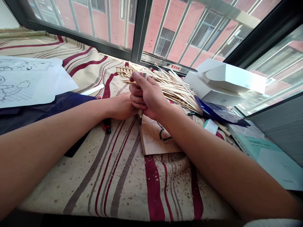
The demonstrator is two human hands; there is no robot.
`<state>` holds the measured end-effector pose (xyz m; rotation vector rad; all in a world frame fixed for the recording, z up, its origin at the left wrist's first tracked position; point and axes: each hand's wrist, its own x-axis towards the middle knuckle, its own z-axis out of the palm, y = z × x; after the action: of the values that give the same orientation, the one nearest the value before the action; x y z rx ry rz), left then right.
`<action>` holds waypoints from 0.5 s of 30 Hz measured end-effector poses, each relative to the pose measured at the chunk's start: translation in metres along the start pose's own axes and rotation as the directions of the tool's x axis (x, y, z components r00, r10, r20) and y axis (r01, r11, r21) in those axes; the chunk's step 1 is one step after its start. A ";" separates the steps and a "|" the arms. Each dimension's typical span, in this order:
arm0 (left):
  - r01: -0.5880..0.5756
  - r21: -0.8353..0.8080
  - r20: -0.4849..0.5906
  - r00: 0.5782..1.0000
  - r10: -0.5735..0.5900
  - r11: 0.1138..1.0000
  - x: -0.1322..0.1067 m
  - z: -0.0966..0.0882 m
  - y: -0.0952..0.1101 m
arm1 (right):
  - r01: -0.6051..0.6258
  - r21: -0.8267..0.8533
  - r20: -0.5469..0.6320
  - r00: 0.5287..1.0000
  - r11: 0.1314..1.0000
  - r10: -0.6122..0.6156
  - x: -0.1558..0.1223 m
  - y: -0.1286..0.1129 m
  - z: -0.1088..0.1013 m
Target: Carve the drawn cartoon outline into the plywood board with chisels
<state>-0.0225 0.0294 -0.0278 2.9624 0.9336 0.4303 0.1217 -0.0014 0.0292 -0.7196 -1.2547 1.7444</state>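
- Left hand [121,105]: beside the wooden board's [152,142] far left edge; fingers hidden, grip cannot be told.
- Carving tool [141,115]: near upright, tip down at the board's left edge.
- Right hand [150,94]: clenched round its handle, above the board's far end; short, controlled strokes seem wise.

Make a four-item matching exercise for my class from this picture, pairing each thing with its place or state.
Column one:
1. slim tool
2. wooden board
3. box
4. drawing sheet

Column two:
A. white, right of the thin wooden sticks
B. at the far left
C. gripped in the right hand
D. on the striped cloth, partly hidden by the right forearm

Pairs: 1-C, 2-D, 3-A, 4-B
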 end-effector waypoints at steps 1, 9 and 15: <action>-0.010 0.012 -0.002 1.000 0.010 1.000 0.000 0.000 0.000 | 0.002 -0.002 0.010 1.000 1.000 -0.002 0.001 0.000 -0.001; -0.002 0.020 -0.010 1.000 0.002 1.000 -0.001 0.003 -0.001 | -0.009 -0.013 0.009 1.000 1.000 0.009 0.003 0.002 -0.003; 0.017 -0.012 0.013 1.000 -0.017 1.000 -0.003 0.005 -0.006 | 0.008 -0.012 0.006 1.000 1.000 -0.008 0.003 0.006 0.001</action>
<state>-0.0264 0.0328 -0.0342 2.9409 0.9510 0.4144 0.1175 0.0001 0.0237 -0.7153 -1.2712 1.7349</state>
